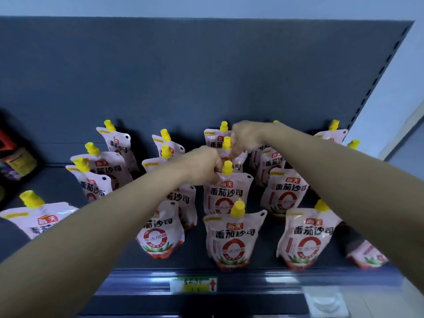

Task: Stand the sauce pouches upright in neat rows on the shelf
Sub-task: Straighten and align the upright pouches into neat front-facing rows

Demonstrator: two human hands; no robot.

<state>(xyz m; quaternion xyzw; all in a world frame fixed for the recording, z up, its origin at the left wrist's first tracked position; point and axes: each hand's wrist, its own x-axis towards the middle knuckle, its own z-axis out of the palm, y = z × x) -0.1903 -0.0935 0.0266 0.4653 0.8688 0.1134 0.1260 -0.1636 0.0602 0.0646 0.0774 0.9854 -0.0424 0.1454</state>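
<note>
Several white sauce pouches with yellow caps stand on the dark shelf [263, 263] in loose rows. My left hand [204, 164] is closed on the top left corner of a pouch [226, 196] in the middle column, just beside its yellow cap. My right hand [245, 136] is closed on the upper part of the pouch behind it [226, 145], beside that cap. The front row holds upright pouches at centre [231, 239] and right [307, 237]. One pouch [367, 255] lies flat at the far right, partly hidden by my right forearm.
A dark back panel [183, 76] closes the shelf behind the pouches. Dark packaged goods [16, 157] sit at the far left. A price label [193, 284] is on the shelf's front rail. A slotted upright [378, 76] borders the right side.
</note>
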